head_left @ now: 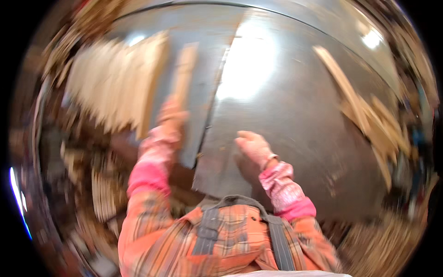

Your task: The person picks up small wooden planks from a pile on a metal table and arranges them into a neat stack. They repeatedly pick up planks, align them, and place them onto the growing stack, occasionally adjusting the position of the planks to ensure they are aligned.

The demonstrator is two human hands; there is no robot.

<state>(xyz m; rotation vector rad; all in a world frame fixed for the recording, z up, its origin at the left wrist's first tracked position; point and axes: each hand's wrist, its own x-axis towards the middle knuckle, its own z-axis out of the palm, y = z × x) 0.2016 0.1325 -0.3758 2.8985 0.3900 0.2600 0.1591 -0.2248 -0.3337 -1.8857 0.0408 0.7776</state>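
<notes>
Item 1: wood strip [186, 64], pale, narrow, 1 pc. Lies betw. row of strips and seam, over blue-grey L part of bench [295, 143], far end pointing away from wearer, near end lost at L hand. Resting on metal or slightly lifted: can't tell (motion blur, bad throughout).

Item 2: L hand [173, 111], bare, wrapped round near part of wood strip, apparently in a full grip; exact finger placement unclear.

Item 3: R hand [254, 147], bare, released, fingers loosely bent, nothing seen in it. Over dark R part of bench, well apart from wood strip.

Item 4: row of strips [115, 83], pale, side by side, L of wood strip, uneven at near ends.

Item 5: seam [207, 127] betw. metal plates, running near-to-far, just R of wood strip.

Item 6: loose boards [342, 78], R side of bench, overlapping at angles.

Handling notes (judgement only): grip firmly, esp. w/ hold so near one end; risk of swing at far end. Bring R hand across for support if length proves awkward. Hold level, clear of row edge, to avoid knocks. Watch seam for snags. Mind splinters w/ bare skin; lift rather than slide fingers along edges.
</notes>
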